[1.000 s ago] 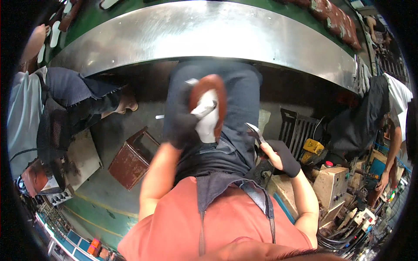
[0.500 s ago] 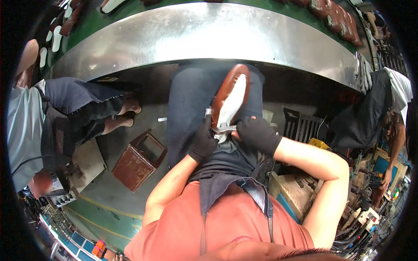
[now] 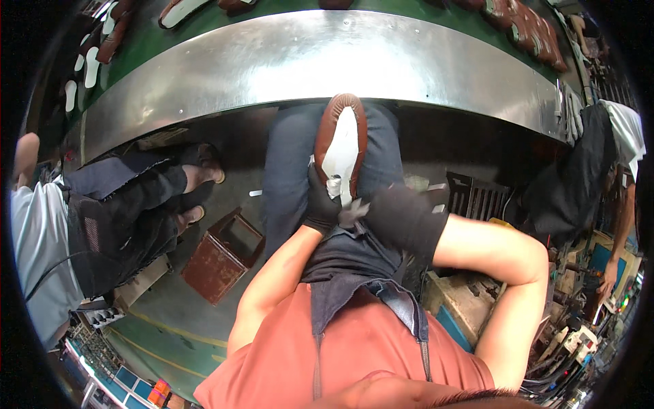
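Observation:
On my lap rests a brown leather shoe (image 3: 328, 133), sole side up and toe pointing away from me, with a white insole (image 3: 340, 146) along its bottom. Its leather edge is gathered in pleats around the toe. My left hand (image 3: 321, 202), in a black fingerless glove, is closed around the shoe's heel end, with a pale wrap on one digit. Close to the heel, my right hand (image 3: 403, 215), gloved likewise and smeared by motion, grips a silvery metal hand tool (image 3: 353, 213) resembling pincers. Its jaws are too blurred to make out.
A metal-edged bench (image 3: 218, 78) curves ahead, with brown shoes (image 3: 538, 41) and white soles (image 3: 91, 67) beyond it. A brown stool (image 3: 214, 262) stands left. One person (image 3: 41, 232) sits left; another's arm (image 3: 620, 238) shows right, near a machine (image 3: 453, 303).
The shoe has turned from leaning right to nearly straight ahead, its toe shifting left. The tool in my right hand has moved slightly off the heel toward me. The person at left has shifted.

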A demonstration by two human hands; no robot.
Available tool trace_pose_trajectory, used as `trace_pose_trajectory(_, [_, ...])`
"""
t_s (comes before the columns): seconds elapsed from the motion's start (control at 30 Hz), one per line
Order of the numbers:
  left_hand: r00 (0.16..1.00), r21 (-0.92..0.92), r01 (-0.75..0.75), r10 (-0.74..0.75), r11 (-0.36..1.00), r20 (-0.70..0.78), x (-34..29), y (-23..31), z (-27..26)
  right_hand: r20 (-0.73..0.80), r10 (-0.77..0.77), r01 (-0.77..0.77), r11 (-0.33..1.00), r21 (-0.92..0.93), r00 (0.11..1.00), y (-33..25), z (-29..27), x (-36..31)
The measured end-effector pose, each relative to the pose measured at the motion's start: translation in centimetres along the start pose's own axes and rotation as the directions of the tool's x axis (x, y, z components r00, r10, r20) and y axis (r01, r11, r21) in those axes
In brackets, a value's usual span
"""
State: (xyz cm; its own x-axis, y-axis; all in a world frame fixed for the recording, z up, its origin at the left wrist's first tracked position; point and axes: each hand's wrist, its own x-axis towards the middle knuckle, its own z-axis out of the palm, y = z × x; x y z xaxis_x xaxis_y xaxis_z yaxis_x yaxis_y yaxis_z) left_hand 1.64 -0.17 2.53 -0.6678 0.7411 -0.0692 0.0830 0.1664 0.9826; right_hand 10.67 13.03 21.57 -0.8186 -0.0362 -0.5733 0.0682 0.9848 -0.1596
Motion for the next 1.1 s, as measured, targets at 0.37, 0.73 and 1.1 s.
trace_pose_trajectory(0.37, [0.821,-0.593,0.558,-0.283,0.58,0.496,2.9,4.9,-3.9,-0.09,0.146,-0.008,0.563,0.826,0.985,6.1,5.5,-0.6])
trace_pose_trajectory(0.73, [0.997,-0.014,-0.074,0.075,0.997,0.004,-1.4,2.1,0.3,-0.38,0.172,0.113,0.775,0.622,0.909,5.4,4.5,-2.2])
trace_pose_trajectory(1.1, [0.996,0.147,0.062,-0.071,0.987,0.057,-2.1,5.4,-0.8,-0.42,-0.285,0.271,0.958,-0.095,0.862,9.3,6.5,4.0])
